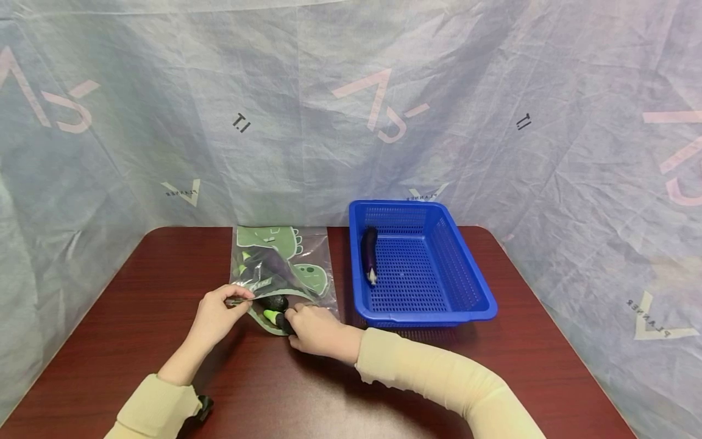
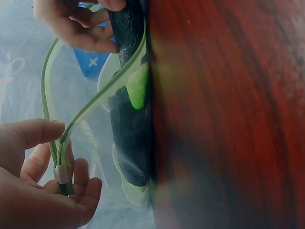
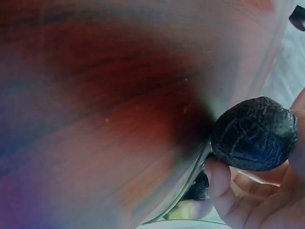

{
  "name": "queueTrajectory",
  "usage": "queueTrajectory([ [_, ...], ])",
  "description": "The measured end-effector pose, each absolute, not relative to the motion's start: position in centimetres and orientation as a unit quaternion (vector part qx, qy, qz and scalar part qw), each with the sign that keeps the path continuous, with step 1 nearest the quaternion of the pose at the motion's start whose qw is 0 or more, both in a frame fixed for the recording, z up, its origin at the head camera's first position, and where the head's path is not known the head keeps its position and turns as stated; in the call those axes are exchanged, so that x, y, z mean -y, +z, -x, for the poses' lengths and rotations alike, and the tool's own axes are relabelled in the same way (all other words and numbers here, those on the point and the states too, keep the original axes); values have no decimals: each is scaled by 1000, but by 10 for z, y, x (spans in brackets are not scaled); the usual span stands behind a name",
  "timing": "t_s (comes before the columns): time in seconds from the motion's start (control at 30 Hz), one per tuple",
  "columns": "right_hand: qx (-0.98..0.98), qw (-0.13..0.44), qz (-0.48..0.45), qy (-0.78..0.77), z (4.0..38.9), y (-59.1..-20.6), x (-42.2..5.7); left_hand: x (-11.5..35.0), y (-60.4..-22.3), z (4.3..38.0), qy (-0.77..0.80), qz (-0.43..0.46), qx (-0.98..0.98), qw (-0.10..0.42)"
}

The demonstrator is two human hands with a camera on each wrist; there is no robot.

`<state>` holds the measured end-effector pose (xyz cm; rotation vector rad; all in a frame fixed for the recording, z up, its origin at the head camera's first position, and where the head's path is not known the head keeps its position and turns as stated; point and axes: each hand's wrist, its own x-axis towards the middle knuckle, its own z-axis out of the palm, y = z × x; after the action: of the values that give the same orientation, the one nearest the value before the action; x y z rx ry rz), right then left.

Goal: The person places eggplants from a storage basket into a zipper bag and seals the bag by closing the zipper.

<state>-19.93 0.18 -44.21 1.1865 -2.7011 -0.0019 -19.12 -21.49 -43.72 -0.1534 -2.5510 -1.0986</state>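
Observation:
A clear zip bag [image 1: 315, 241] with green cartoon print lies on the table, mouth facing me and parted. My left hand [image 1: 219, 314] pinches the left corner of the mouth, beside the white slider [image 2: 60, 174]. My right hand [image 1: 318, 329] grips a dark, wrinkled cucumber [image 3: 255, 133], its light green tip [image 2: 138, 86] inside the bag's mouth. Just behind that tip is the rounded end of another dark cucumber [image 1: 274, 302] in the bag. Deeper under the plastic, a purple eggplant [image 1: 276, 266] and two green tips show.
A blue plastic basket [image 1: 422, 317] stands right of the bag, with one eggplant [image 1: 370, 256] along its left wall. The dark red wooden table [image 1: 263, 390] ends at a grey printed cloth [image 1: 296, 152] behind.

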Motion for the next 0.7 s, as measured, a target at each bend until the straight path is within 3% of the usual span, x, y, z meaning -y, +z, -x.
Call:
queueTrajectory([
  [0.7,864,149,-479,-23,178,-438,-48,214,-435,190,-397,50,900,174],
])
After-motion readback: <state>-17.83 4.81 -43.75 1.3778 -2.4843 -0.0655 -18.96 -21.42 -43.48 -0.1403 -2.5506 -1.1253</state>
